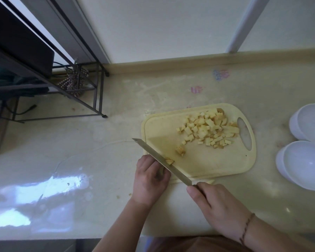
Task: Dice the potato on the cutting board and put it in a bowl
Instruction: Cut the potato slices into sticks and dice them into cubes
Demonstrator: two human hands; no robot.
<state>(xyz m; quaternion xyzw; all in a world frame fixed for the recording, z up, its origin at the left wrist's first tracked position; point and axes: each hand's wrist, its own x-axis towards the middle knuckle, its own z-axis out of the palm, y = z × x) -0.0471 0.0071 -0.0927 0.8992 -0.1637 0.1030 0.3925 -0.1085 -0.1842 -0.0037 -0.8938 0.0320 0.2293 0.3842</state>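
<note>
a: where are the hands?

b: the right hand [218, 208] grips the handle of the knife [160, 159], fingers wrapped round it. the blade runs up and to the left across the near left corner of the cutting board [225, 160]. the left hand [150, 180] sits on the left side of the blade, fingers curled down towards a small potato piece [169, 161] at the blade. i cannot tell whether it pinches that piece or only steadies it; the knife hides the fingertips.

a: and the rest of the potato?

b: mostly cut already. a pile of diced potato [207, 130] lies on the far right part of the board, near the handle hole. one loose chunk [180, 150] sits apart, between the pile and the blade.

a: the bowls?

b: two white ones on the counter [80, 142] to the right of the board, the nearer bowl [304, 164] and the farther bowl [313, 122], both with no potato in them as far as i can see.

a: how will the dice handle?

b: i'd judge them light, firm and a bit wet, so they'll likely stick to the blade and slip from fingertips. better scooped in handfuls or pushed off the board's edge than picked up singly. the last piece is small, so fingers should stay tucked back from the edge.

a: how far along?

b: cutting looks nearly finished; the transfer isn't started.
</note>
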